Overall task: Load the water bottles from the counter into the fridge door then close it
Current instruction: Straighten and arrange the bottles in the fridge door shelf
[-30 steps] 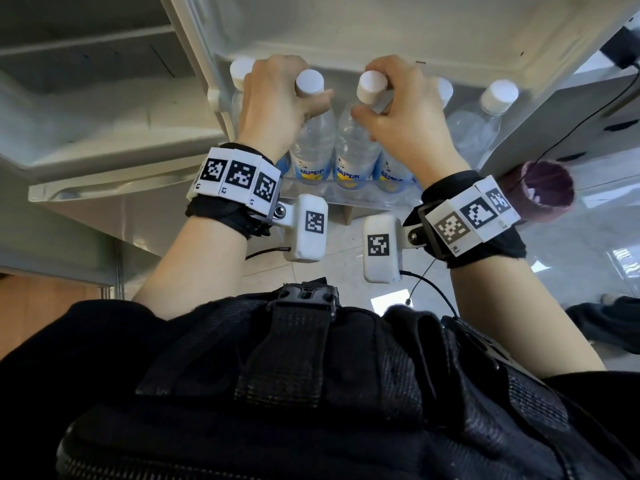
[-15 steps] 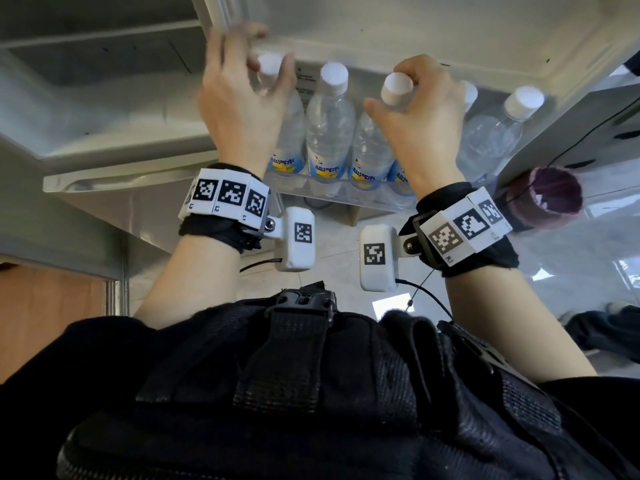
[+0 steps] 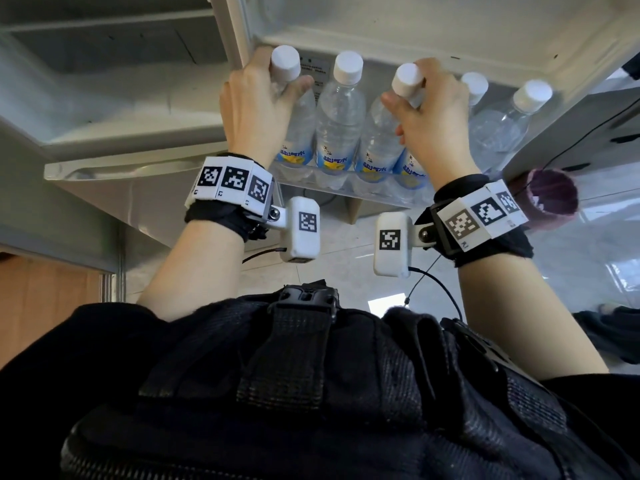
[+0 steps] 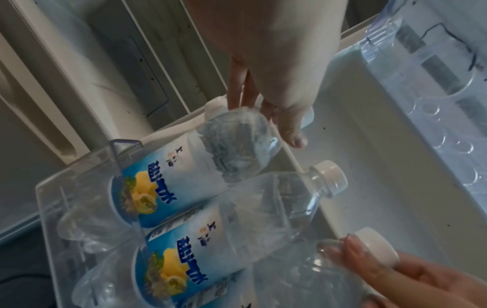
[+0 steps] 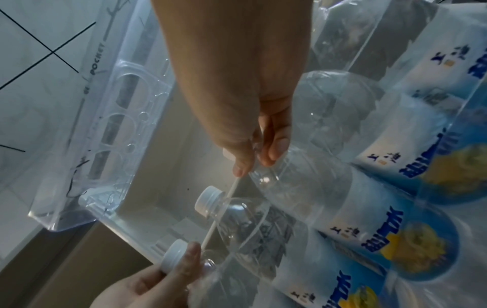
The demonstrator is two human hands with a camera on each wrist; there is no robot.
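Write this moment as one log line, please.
left hand: grips end bottle | right hand: grips third bottle | fridge door: open

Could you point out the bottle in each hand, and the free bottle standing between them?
Left-hand bottle (image 3: 285, 65), head view, white cap.
Right-hand bottle (image 3: 407, 79), head view, white cap.
Middle bottle (image 3: 348, 66), head view, white cap.

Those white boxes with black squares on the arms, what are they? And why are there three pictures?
They are small cameras strapped to a person's wrists. A third camera sits on the head, looking down at both hands. Each wrist picture looks along one hand. The person is lining up water bottles in the clear shelf of an open fridge door. The left hand holds the neck of the end bottle. The right hand holds the third bottle near its cap. One bottle stands between them, two more beyond.
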